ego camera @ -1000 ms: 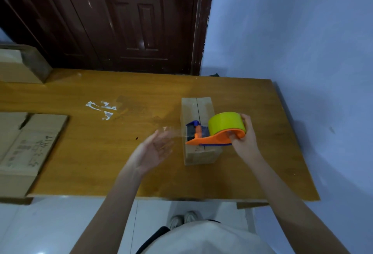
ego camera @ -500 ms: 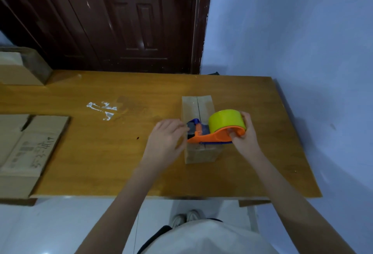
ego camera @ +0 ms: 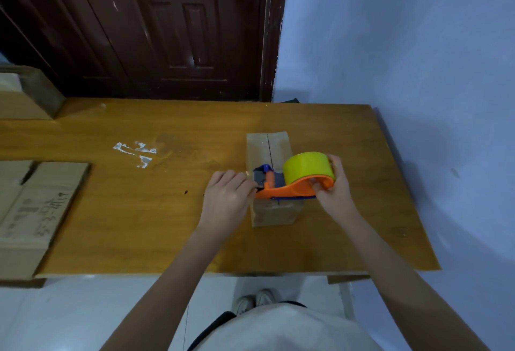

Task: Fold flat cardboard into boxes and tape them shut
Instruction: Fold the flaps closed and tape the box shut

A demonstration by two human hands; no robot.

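Dispenser (orange) — over box, right-gripped

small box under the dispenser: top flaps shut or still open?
Shut. The box has both top flaps lying flat, meeting at a centre seam. The seam's far part looks bare; whether tape covers it under the tape dispenser cannot be told.

box: small, brown, folded, top seam closed | tape dispenser: orange, yellow roll, over box's near end | flat cardboard: table's left edge
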